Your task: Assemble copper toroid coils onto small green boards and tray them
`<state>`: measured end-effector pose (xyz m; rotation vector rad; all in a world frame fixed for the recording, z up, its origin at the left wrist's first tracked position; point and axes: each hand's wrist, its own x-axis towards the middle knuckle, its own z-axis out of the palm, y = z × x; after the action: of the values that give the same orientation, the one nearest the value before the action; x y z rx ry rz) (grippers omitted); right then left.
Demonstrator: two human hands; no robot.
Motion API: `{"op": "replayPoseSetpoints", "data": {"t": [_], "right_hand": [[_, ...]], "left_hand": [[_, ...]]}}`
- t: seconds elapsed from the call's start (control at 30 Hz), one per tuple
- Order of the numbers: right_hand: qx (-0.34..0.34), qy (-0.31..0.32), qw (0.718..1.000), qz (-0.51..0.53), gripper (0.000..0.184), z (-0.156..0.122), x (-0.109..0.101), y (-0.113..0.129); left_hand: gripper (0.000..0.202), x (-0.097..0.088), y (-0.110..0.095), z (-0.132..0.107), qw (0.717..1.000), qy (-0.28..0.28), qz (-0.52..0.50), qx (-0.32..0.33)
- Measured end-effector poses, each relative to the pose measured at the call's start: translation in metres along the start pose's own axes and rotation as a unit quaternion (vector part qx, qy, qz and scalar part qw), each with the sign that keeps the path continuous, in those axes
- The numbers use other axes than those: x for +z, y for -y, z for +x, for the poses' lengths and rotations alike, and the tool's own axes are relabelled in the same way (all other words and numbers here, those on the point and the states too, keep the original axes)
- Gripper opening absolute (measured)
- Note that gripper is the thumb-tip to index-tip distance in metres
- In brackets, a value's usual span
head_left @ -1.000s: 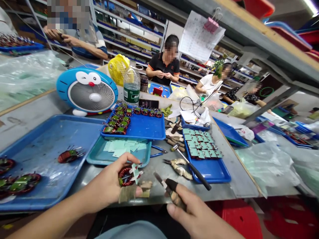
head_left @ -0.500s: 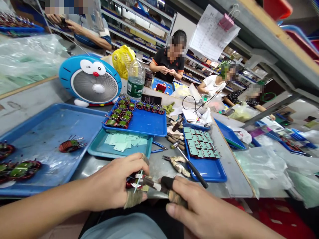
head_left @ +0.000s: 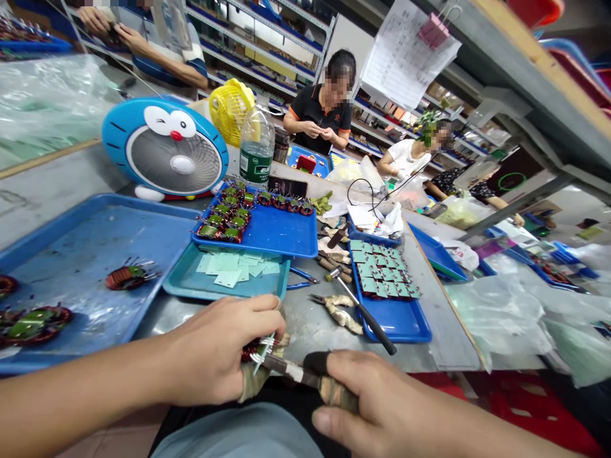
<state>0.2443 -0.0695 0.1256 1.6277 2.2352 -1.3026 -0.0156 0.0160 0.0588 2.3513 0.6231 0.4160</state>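
Note:
My left hand (head_left: 219, 356) is closed around a red wound coil (head_left: 255, 349) with a small green board and metal leads, held at the table's near edge. My right hand (head_left: 377, 407) grips pliers (head_left: 298, 374) with taped handles, whose jaws touch the coil's leads. A big blue tray (head_left: 86, 254) on the left holds several finished coils (head_left: 125, 277). A teal tray (head_left: 191, 289) just beyond my left hand holds pale green boards (head_left: 236, 266).
A blue tray of coils (head_left: 277, 232) lies behind the teal one. Another blue tray (head_left: 401, 321) with green boards sits right, a hammer (head_left: 363, 312) and spare pliers (head_left: 338, 312) beside it. A blue fan (head_left: 165, 152), a bottle (head_left: 256, 149) and seated co-workers are farther back.
My right hand has brought the pliers left onto the coil's leads. My left hand has turned and lowered the coil and closed over it. The view has shifted slightly.

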Motion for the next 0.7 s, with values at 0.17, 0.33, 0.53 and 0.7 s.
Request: {"op": "replayPoseSetpoints", "data": {"t": [0.17,0.33,0.53,0.7], "right_hand": [[0.004,-0.032,0.999,0.015,0.018,-0.005,0.006,-0.005],[-0.029,-0.041,0.999,0.004,0.019,0.001,0.013,-0.012],[-0.041,-0.061,0.997,-0.023,0.018,0.006,0.019,-0.017],[-0.052,-0.070,0.996,-0.019,0.015,-0.001,0.024,-0.024]], "left_hand": [[0.024,-0.002,-0.003,0.004,1.000,-0.004,-0.007,-0.003],[0.021,0.002,-0.001,0.010,0.999,-0.017,-0.015,-0.023],[0.027,0.003,-0.001,0.012,0.999,-0.008,0.006,-0.042],[0.022,0.002,-0.007,0.009,1.000,-0.021,0.016,-0.012]]}}
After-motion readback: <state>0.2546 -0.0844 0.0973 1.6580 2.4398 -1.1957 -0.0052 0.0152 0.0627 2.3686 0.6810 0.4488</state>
